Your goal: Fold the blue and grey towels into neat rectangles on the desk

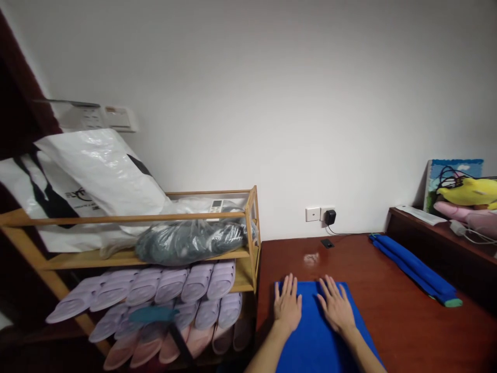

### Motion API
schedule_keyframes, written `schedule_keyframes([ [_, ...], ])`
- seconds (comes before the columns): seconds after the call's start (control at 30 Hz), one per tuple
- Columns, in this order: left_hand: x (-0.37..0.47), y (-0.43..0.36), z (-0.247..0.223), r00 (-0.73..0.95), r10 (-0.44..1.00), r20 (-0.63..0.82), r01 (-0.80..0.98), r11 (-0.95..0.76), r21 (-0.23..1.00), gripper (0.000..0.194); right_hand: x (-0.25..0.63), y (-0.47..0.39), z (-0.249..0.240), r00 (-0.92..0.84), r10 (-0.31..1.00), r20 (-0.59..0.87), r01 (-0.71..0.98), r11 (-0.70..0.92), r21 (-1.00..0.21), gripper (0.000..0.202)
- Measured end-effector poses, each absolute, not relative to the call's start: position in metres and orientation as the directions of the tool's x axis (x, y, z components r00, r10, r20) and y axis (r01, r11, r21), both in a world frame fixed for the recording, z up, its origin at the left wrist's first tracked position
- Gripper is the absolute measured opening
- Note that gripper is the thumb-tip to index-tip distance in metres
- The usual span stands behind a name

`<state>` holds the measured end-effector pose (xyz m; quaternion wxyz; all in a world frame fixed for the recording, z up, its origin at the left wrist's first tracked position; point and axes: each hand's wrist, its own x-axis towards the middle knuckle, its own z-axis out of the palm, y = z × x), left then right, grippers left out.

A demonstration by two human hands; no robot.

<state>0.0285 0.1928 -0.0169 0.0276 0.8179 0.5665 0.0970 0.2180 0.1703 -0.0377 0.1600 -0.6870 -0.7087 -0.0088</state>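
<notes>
A blue cloth lies flat on the reddish-brown tabletop, running off the bottom of the view. My left hand rests palm down near the cloth's far left corner, its fingers spread a little. Near the far edge, on the right part of the cloth, my right hand also lies flat with fingers apart. Neither hand holds anything. A second blue cloth, rolled or folded long and narrow with green edging, lies to the right on the tabletop.
Left of the table stands a wooden rack with slippers, plastic bags and a remote. A black plug sits in the wall socket. On the right, a raised shelf bears a yellow plush toy and cables.
</notes>
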Motion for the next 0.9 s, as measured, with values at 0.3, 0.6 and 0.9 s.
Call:
schedule_keyframes([
  [0.3, 0.018, 0.198, -0.022, 0.321, 0.942, 0.097, 0.925, -0.334, 0.181, 0.059, 0.216, 0.177, -0.049, 0.079, 0.987, 0.142, 0.97, -0.043, -0.241, 0.064],
  [0.6, -0.007, 0.196, -0.006, 0.219, 0.973, 0.07, 0.96, -0.227, 0.162, 0.062, 0.253, 0.164, -0.045, 0.159, 0.97, 0.185, 0.972, -0.122, -0.199, 0.073],
  [0.9, -0.004, 0.126, -0.017, 0.529, 0.834, 0.156, 0.816, -0.55, 0.175, 0.058, 0.216, 0.098, -0.033, -0.094, 0.977, 0.194, 0.955, 0.143, -0.259, 0.064],
])
